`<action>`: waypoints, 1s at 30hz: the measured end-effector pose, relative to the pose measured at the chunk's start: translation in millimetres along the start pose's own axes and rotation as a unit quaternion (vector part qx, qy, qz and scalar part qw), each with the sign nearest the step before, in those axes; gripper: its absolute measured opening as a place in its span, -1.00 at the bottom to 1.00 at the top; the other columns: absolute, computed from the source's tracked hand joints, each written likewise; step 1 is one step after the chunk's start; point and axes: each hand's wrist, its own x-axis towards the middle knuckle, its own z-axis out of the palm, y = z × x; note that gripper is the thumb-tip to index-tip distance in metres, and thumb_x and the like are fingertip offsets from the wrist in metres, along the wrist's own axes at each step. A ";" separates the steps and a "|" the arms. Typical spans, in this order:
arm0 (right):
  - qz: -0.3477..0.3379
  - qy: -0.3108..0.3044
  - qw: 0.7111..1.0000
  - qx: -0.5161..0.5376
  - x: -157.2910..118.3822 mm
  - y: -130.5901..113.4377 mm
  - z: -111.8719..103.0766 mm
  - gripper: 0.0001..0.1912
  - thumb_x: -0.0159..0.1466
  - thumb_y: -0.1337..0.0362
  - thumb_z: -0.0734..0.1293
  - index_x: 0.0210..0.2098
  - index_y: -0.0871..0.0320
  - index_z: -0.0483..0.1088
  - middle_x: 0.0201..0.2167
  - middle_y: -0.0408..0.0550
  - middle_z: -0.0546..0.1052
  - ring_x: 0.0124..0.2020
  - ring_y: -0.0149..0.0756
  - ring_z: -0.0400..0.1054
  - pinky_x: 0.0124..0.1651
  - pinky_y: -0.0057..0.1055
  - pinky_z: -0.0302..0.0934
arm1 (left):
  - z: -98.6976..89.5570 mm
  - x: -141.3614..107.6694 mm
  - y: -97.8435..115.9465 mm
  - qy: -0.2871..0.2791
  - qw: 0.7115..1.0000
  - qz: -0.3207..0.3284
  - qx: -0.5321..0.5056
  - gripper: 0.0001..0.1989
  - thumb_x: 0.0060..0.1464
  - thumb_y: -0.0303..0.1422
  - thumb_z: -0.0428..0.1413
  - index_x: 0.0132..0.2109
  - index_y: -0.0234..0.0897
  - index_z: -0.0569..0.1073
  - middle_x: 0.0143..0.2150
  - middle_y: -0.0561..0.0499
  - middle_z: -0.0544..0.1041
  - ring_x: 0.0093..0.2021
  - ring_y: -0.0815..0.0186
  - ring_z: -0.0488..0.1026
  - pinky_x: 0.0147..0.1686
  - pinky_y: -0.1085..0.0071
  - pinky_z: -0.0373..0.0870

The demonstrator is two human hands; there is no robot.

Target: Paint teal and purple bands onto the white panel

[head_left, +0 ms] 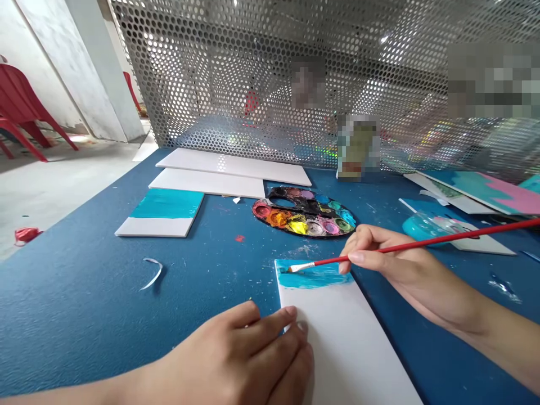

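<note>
Paintbrush [422,245] with a long red handle is held in the right hand [405,270]. The thumb and fingers [356,256] are closed around the handle, and the bristles touch the turquoise paint [314,275] at the far end of a long white panel [341,337]. This panel lies on the blue desk [84,304], toward the near edge and a little right of the middle, with its length slanted. The left hand [236,360] lies on the desk just beside the panel's left side. Its fingers [280,329] are relaxed and not grasping anything, and their tips rest on the panel.

Farther toward the middle of the desk lies a round paint palette [295,232] with many colour wells, just beyond the right hand. Near the far edge, two blank white boards [234,166] lie one behind the other. Nearer the left edge is a white board with a turquoise band [160,220], and a small curled white strip [152,273] lies closer to the front. On the right side are boards painted in turquoise and pink [485,188], and a small turquoise container [424,226] stands near them. A blurred bottle [358,147] stands at the far edge, against a perforated metal screen [211,67]. Past the left edge of the desk, a red plastic chair [21,107] stands on the floor.
</note>
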 end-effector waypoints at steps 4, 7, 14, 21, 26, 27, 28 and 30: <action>-0.005 0.007 1.000 0.002 -0.2 -2.7 -5.8 -0.69 0.26 0.08 0.48 -0.55 0.00 0.44 -0.49 -0.17 0.52 -0.34 -0.21 0.34 -0.17 -0.29 0.17 | 4.8 -0.3 4.7 0.007 1.000 -0.013 0.009 -0.57 0.39 -0.03 0.13 0.17 -0.24 0.56 0.10 -0.28 0.64 0.07 0.04 0.64 -0.06 0.30 0.61; -0.019 0.012 1.000 0.013 1.1 -5.4 -2.6 -0.70 0.26 0.08 0.48 -0.54 0.00 0.44 -0.49 -0.18 0.52 -0.33 -0.21 0.34 -0.18 -0.30 0.17 | 2.8 1.1 3.3 0.012 1.000 -0.012 0.002 -0.62 0.42 -0.10 0.12 0.18 -0.23 0.56 0.09 -0.25 0.65 0.04 0.07 0.65 -0.07 0.32 0.60; -0.023 -0.018 1.000 0.001 3.1 -2.7 -4.4 -0.70 0.29 0.10 0.47 -0.53 0.00 0.45 -0.48 -0.19 0.52 -0.35 -0.25 0.37 -0.19 -0.32 0.20 | -4.5 7.6 -4.6 0.015 0.999 -0.006 -0.034 -0.54 0.57 -0.50 -0.21 0.00 -0.30 0.61 0.05 0.05 0.69 0.00 0.29 0.65 -0.19 0.34 0.53; -0.037 -0.025 0.999 -0.001 3.2 -6.7 -5.7 -0.72 0.27 0.10 0.50 -0.51 0.01 0.47 -0.46 -0.17 0.53 -0.34 -0.24 0.41 -0.18 -0.31 0.25 | -6.8 7.8 -6.0 0.027 0.999 0.014 -0.041 -0.54 0.56 -0.50 -0.19 -0.04 -0.33 0.63 0.00 0.00 0.71 -0.01 0.28 0.66 -0.23 0.32 0.51; -0.044 -0.014 0.999 0.002 7.0 -6.2 -10.9 -0.72 0.25 0.14 0.50 -0.55 0.01 0.45 -0.51 -0.19 0.51 -0.40 -0.26 0.38 -0.24 -0.34 0.25 | -7.1 9.2 -7.2 0.013 0.999 0.005 -0.040 -0.52 0.55 -0.51 -0.22 -0.03 -0.32 0.62 0.03 0.00 0.70 0.01 0.28 0.65 -0.24 0.33 0.51; -0.049 -0.011 0.999 0.010 7.6 -7.1 -11.4 -0.72 0.25 0.16 0.49 -0.55 0.01 0.45 -0.52 -0.19 0.50 -0.40 -0.27 0.38 -0.24 -0.34 0.25 | -6.2 9.3 -7.7 0.021 0.999 0.015 -0.035 -0.49 0.56 -0.51 -0.25 -0.03 -0.32 0.62 0.02 0.01 0.70 -0.01 0.28 0.66 -0.25 0.32 0.50; -0.051 -0.013 0.998 0.016 8.3 -8.3 -11.0 -0.73 0.25 0.17 0.49 -0.54 0.00 0.45 -0.53 -0.19 0.51 -0.40 -0.27 0.38 -0.23 -0.34 0.26 | -5.1 9.3 -8.3 0.023 0.999 0.021 -0.039 -0.49 0.56 -0.50 -0.25 -0.03 -0.34 0.62 0.02 0.00 0.70 -0.02 0.28 0.66 -0.25 0.32 0.49; -0.049 -0.028 0.998 0.018 9.8 -10.8 -7.6 -0.75 0.24 0.17 0.50 -0.53 0.01 0.47 -0.51 -0.18 0.53 -0.37 -0.25 0.41 -0.20 -0.32 0.27 | -3.0 9.1 -9.5 0.039 0.998 0.040 -0.030 -0.61 0.53 -0.47 -0.11 -0.06 -0.33 0.63 -0.03 -0.01 0.71 -0.05 0.27 0.66 -0.29 0.34 0.48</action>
